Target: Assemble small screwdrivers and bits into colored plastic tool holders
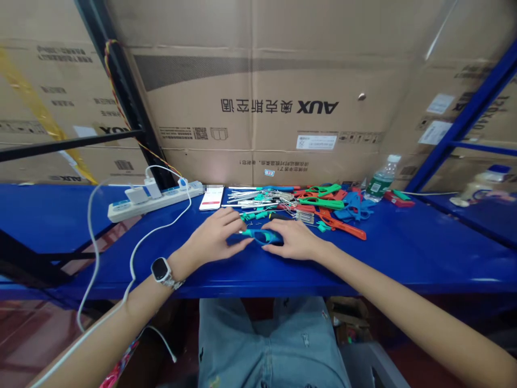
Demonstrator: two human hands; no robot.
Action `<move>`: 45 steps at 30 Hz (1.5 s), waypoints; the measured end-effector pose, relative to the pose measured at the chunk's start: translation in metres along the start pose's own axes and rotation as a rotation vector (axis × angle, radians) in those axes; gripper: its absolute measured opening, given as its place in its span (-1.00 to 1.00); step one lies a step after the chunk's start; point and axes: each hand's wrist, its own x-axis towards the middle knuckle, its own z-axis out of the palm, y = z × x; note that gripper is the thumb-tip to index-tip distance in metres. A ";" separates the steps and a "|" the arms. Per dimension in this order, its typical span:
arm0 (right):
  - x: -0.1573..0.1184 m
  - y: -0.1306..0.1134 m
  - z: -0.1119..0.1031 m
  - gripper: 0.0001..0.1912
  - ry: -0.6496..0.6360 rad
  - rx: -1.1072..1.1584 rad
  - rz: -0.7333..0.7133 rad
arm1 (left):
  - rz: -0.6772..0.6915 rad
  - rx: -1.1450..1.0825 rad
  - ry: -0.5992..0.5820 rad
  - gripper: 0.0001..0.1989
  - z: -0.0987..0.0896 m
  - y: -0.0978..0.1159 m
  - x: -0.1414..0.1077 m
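In front of me is a blue long-nosed lighter casing [266, 237] with a green part inside it, held just above the blue table [226, 272]. My right hand [297, 238] wraps its handle end. At the narrow left end, the fingers and thumb of my left hand [218, 234] close around the green tip; the exact contact is partly hidden. Right behind my hands lies a pile of lighter parts: green casings [323, 203], orange casings [343, 223], blue casings [355, 206], metal tubes [246, 198] and small green pieces [323, 226].
A white power strip [161, 203] with plugs and a white cable [133, 258] sits at left, the cable crossing my left forearm. A phone [211, 198] lies by the pile. To the right stand a plastic bottle [382, 180] and a red box [399, 199]. Cardboard boxes [250, 124] back the table.
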 end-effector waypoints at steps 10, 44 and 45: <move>0.008 0.008 0.013 -0.58 0.028 0.020 -0.094 | -0.130 -0.110 -0.311 -0.66 0.038 -0.008 0.005; 0.029 0.073 -0.013 -0.86 0.100 0.062 0.220 | -0.123 0.110 -0.238 -0.59 0.064 0.000 0.031; 0.031 0.074 -0.013 -0.86 0.060 0.047 0.222 | -0.129 0.102 -0.242 -0.59 0.064 -0.001 0.031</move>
